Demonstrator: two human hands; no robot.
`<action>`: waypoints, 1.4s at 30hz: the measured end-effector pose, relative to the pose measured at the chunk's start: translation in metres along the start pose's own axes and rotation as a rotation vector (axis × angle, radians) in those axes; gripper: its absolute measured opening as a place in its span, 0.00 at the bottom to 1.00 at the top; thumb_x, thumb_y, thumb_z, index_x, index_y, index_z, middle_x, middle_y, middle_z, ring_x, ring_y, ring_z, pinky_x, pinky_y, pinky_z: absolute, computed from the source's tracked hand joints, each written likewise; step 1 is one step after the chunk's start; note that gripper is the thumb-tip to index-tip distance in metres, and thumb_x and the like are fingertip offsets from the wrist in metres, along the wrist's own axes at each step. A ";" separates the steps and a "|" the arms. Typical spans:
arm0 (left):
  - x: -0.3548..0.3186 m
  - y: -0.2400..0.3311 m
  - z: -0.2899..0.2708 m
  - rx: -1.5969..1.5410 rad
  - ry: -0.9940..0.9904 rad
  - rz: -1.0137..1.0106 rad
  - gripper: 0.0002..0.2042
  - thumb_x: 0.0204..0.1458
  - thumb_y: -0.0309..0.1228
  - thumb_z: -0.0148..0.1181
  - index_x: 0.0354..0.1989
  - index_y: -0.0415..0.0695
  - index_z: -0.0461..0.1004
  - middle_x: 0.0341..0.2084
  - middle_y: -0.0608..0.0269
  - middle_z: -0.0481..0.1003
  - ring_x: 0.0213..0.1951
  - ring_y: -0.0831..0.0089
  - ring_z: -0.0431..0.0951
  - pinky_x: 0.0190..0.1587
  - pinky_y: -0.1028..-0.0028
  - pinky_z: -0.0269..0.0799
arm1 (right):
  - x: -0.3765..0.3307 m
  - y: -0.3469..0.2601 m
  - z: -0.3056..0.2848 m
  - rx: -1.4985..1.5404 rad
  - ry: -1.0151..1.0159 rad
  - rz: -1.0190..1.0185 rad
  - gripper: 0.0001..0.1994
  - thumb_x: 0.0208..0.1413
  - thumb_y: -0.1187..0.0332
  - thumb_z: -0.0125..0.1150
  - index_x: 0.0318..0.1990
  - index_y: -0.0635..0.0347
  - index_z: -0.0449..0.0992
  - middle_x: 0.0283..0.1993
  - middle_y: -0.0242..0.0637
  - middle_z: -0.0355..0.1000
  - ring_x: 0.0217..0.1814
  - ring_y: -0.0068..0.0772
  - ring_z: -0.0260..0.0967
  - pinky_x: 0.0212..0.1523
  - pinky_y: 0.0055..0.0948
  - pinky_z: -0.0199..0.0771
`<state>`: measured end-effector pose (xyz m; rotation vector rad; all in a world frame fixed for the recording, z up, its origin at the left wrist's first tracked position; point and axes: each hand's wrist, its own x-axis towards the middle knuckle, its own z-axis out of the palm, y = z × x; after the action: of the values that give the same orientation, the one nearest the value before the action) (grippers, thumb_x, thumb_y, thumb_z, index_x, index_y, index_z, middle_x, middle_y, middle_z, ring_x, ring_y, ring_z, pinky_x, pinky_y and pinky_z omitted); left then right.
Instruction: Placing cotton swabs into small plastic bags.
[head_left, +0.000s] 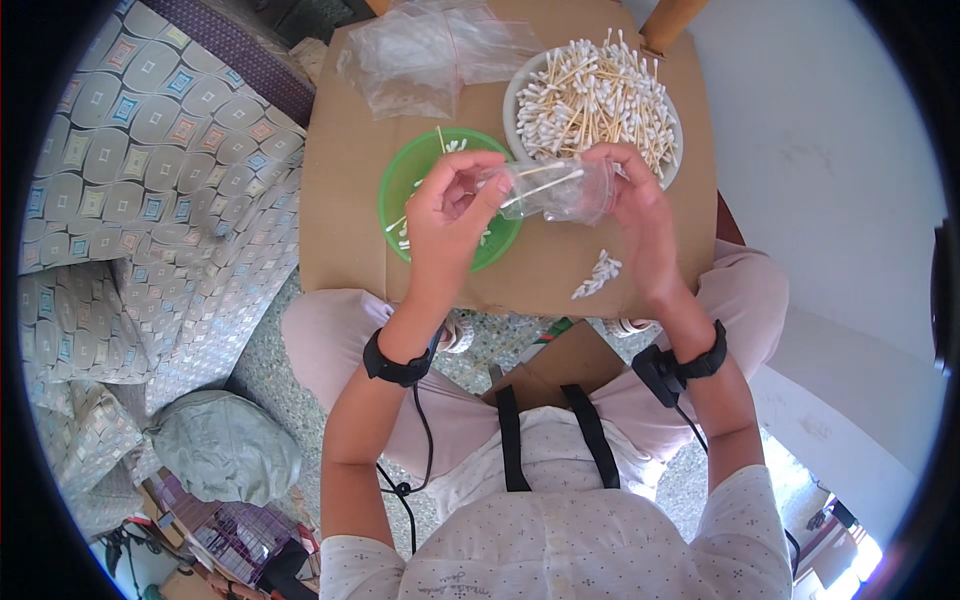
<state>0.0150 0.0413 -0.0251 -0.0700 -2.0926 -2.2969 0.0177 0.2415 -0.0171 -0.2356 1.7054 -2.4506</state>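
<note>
My left hand (450,215) and my right hand (635,205) together hold a small clear plastic bag (560,190) above the cardboard sheet (340,200). The left fingers pinch several cotton swabs (535,180) whose tips reach into the bag's mouth. Under the left hand sits a green plate (400,185) with a few swabs on it. Behind the right hand stands a white bowl (520,95) heaped with wooden-stemmed cotton swabs (595,95).
A pile of empty clear bags (420,55) lies at the cardboard's far left. A small bundle of swabs (597,275) rests on the cardboard near my right wrist. A patterned cushion (150,190) lies to the left, a white wall to the right.
</note>
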 end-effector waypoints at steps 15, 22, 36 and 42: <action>0.002 -0.003 0.003 -0.306 -0.258 -0.249 0.37 0.47 0.22 0.64 0.66 0.42 0.50 0.38 0.56 0.75 0.46 0.69 0.75 0.50 0.73 0.70 | 0.008 0.000 0.005 -0.110 0.204 -0.068 0.13 0.57 0.74 0.58 0.49 0.62 0.68 0.38 0.28 0.67 0.38 0.16 0.65 0.37 0.19 0.68; -0.001 0.001 0.004 -0.269 -0.358 -0.345 0.33 0.51 0.23 0.61 0.65 0.43 0.52 0.40 0.58 0.74 0.42 0.73 0.76 0.43 0.74 0.73 | 0.010 0.000 0.001 -0.137 0.275 -0.049 0.14 0.56 0.74 0.59 0.49 0.62 0.69 0.36 0.29 0.69 0.31 0.16 0.67 0.31 0.18 0.68; 0.000 -0.005 0.001 -0.121 -0.093 -0.171 0.13 0.57 0.28 0.53 0.50 0.43 0.67 0.44 0.65 0.69 0.38 0.79 0.70 0.37 0.78 0.67 | 0.006 0.000 0.003 -0.259 0.188 -0.030 0.16 0.53 0.74 0.62 0.50 0.61 0.70 0.45 0.31 0.67 0.40 0.19 0.68 0.35 0.17 0.67; 0.008 0.009 -0.005 -0.065 -0.071 0.103 0.12 0.55 0.26 0.53 0.48 0.41 0.69 0.44 0.63 0.69 0.42 0.76 0.70 0.43 0.77 0.67 | 0.008 -0.002 0.000 -0.368 0.022 -0.301 0.16 0.52 0.78 0.61 0.49 0.62 0.72 0.53 0.35 0.62 0.55 0.26 0.63 0.52 0.26 0.65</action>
<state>0.0080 0.0354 -0.0159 -0.2587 -1.9943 -2.3345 0.0094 0.2409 -0.0146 -0.5446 2.2705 -2.3081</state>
